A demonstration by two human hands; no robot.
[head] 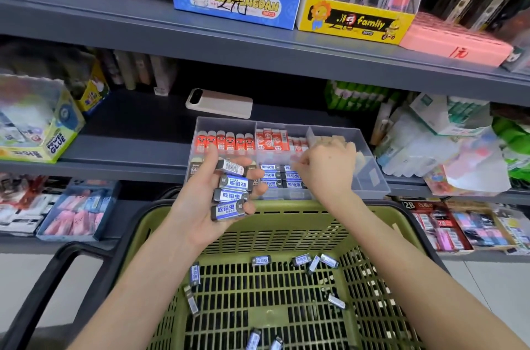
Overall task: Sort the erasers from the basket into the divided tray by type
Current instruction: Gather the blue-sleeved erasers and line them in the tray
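Observation:
A clear divided tray (370, 166) sits on the grey shelf. Its back compartments hold red erasers (226, 142) and red-and-white erasers (271, 139); a front compartment holds black-and-blue erasers (286, 176). My left hand (206, 206) is palm up in front of the tray, shut on a stack of several black-and-blue erasers (232, 195). My right hand (327, 166) reaches over the tray's middle with fingers pinched; I cannot see anything in them. Below, the green basket (286, 223) holds several loose black-and-blue erasers (312, 260).
A white power bank (219, 103) lies on the shelf behind the tray. Glue boxes (43, 132) stand at left, plastic-wrapped goods (447, 146) at right. The basket's black handle (57, 272) hangs at lower left. Shelves of boxed stationery (235, 3) are above.

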